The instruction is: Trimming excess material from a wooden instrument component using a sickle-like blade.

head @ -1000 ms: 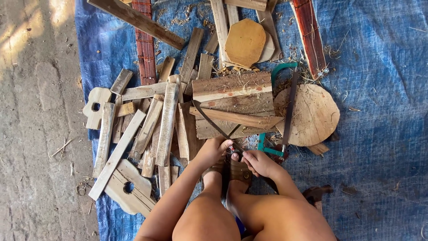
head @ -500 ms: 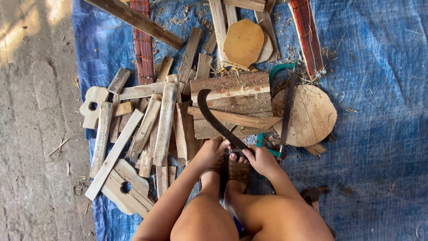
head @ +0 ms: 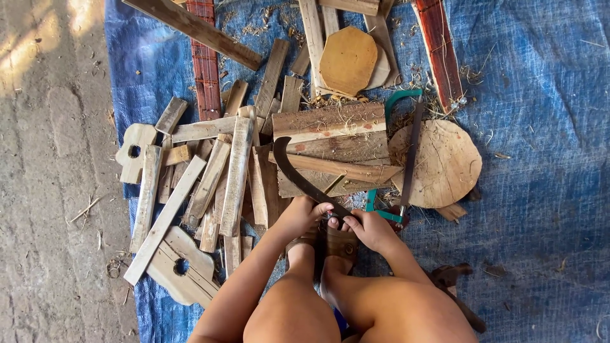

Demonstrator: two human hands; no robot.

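Note:
My left hand (head: 301,216) and my right hand (head: 370,228) meet just above my sandalled feet (head: 330,244). Both close around the handle end of a dark curved blade (head: 293,175), which rises up and to the left over a stack of rough wooden planks (head: 330,149). The blade's hooked tip points toward the upper left. My bare knees fill the bottom of the view.
A blue tarp (head: 540,190) covers the ground. A green-framed saw (head: 406,152) lies across a round wooden slab (head: 445,164). Several loose slats (head: 190,184) lie to the left, an octagonal board (head: 348,60) at the top. A hammer (head: 454,279) sits near my right leg. Bare concrete (head: 51,190) runs on the left.
The curved blade has swung up from lying flat among the planks to standing over them, its tip now further left. My hands stay at the handle.

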